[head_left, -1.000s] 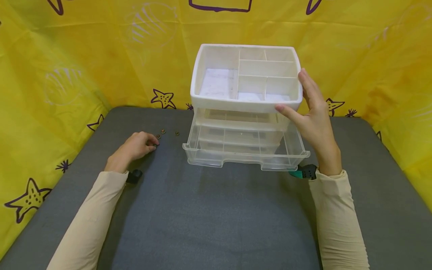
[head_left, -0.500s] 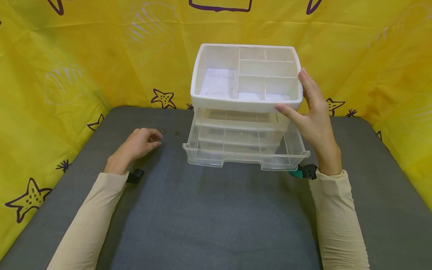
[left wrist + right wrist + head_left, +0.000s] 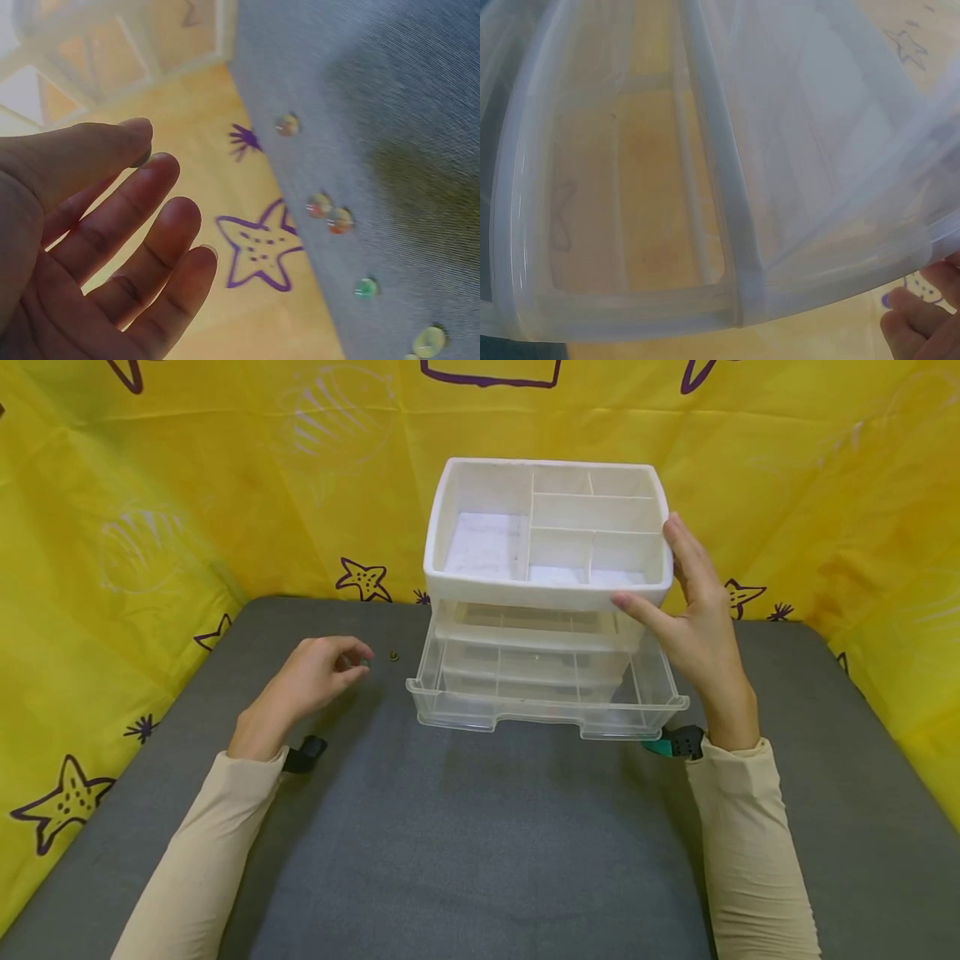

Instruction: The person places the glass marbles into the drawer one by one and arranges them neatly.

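My left hand point(image 3: 307, 681) hovers over the table, thumb and index finger pinching a small glass marble point(image 3: 365, 663). In the left wrist view just a dark sliver of it shows between the fingertips. One marble point(image 3: 393, 656) lies to the right of that hand. Several more lie on the cloth in the left wrist view, among them a green marble point(image 3: 366, 288) and a yellowish marble point(image 3: 430, 341). My right hand point(image 3: 701, 631) grips the right front corner of a white plastic drawer organizer point(image 3: 547, 595), thumb on its front and fingers along its side.
The organizer has a divided top tray point(image 3: 487, 539). Below, a clear drawer point(image 3: 540, 710) is pulled out toward the front, showing dividers inside. Grey cloth point(image 3: 487, 843) covers the table. A yellow patterned curtain point(image 3: 225, 468) stands behind and at both sides.
My left hand has shifted right and slightly back, from marble to marble. Two marbles visible beside it earlier no longer show lying there in the head view. My right hand and the organizer stay put.
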Motion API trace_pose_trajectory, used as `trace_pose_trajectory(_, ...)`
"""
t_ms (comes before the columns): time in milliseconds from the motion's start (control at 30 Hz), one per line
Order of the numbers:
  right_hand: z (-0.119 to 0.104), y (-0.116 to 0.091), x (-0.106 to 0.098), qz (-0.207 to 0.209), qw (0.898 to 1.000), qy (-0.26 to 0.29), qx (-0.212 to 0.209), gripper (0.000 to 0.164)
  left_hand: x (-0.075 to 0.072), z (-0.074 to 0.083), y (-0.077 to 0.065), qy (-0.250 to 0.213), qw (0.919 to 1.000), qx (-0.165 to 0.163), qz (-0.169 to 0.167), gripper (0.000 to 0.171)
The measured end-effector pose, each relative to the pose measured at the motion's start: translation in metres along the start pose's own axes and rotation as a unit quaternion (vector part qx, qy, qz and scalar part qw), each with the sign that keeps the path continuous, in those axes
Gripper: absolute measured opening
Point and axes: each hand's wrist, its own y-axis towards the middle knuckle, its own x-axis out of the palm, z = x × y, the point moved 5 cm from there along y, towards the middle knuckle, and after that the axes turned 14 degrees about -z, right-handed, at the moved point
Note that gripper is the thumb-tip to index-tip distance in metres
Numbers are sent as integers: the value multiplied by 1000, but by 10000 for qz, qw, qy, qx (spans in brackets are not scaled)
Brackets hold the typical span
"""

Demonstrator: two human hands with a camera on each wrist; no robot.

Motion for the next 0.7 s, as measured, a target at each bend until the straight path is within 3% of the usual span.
trace_pose_trajectory(433,0,0,0,7,10000,20,-2,85,-12,35,-11,183,9980,192,574,15)
trace_pose_trajectory(700,1,0,0,12,10000,-18,0,85,-22,58,-18,152,9924,584,1074,14)
